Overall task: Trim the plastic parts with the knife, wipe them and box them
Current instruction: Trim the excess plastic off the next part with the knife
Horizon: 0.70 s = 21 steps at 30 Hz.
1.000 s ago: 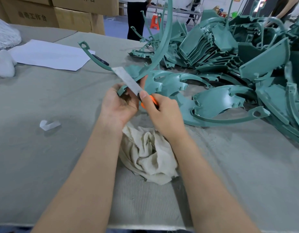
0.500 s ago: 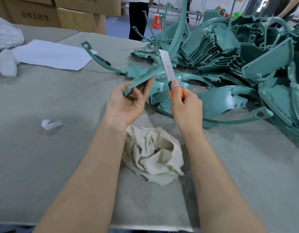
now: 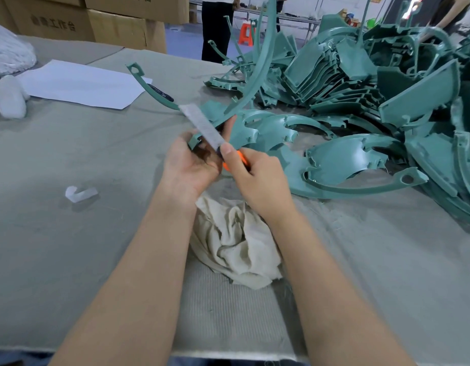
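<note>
Teal curved part (image 3: 264,62) upright; orange-handled knife (image 3: 202,126) blade across its lower end; teal parts (image 3: 347,157) heaped right; cream rag (image 3: 236,241) crumpled nearby.

left hand (image 3: 187,165) palm-up and cupped, right hand (image 3: 257,178) clenched, thumb forward, close together

Even soft indoor light, faint shadows, wide-angle edge bending, slight blur

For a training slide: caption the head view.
Left hand steadies a green plastic part; right hand holds the knife blade across it.
</note>
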{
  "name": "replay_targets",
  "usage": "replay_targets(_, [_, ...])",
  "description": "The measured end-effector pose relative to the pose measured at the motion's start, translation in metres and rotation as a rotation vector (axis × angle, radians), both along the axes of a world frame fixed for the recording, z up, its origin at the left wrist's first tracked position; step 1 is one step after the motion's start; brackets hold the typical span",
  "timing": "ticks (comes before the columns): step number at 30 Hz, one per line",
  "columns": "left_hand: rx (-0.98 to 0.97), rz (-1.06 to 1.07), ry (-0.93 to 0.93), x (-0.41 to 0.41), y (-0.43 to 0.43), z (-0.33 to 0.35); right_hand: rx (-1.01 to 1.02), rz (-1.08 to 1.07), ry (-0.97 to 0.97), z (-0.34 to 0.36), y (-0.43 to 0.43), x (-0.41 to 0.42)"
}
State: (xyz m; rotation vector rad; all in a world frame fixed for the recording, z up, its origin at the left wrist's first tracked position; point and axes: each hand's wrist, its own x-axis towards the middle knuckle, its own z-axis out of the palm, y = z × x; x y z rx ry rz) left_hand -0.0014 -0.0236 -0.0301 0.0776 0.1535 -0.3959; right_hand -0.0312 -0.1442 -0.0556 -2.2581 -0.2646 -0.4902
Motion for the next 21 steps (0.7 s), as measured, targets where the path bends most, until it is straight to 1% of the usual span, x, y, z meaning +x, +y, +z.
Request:
replay_targets(3, [-0.027, -0.002, -0.05, -0.007, 0.002, 0.0, -0.085, 0.086, 0.015, -0.001, 0.001, -0.003])
replay_targets(4, [-0.008, -0.007, -0.074, -0.008, 0.001, 0.0, -0.086, 0.1, 0.022, -0.001, 0.0, -0.004])
replay_targets(7, [0.093, 0.024, -0.103, -0.007, -0.003, 0.003, -0.053, 0.077, 0.013, 0.002, -0.005, -0.002])
replay_targets(10, [0.117, 0.061, -0.104, -0.003, -0.006, 0.003, -0.024, 0.08, 0.004, 0.005, -0.008, -0.003])
replay_targets(13, [0.156, 0.111, -0.086, 0.001, -0.003, 0.002, 0.093, 0.11, -0.001, 0.006, -0.009, -0.004])
replay_targets(17, [0.087, 0.063, -0.044, 0.0, -0.001, 0.002, 0.193, -0.08, -0.028, 0.007, -0.018, 0.002])
replay_targets(19, [0.097, 0.045, -0.054, -0.002, -0.002, 0.003, 0.196, -0.157, -0.034, 0.006, -0.02, 0.005])
replay_targets(21, [0.13, 0.049, -0.062, -0.004, -0.004, 0.004, 0.179, -0.175, -0.03, 0.005, -0.019, 0.005])
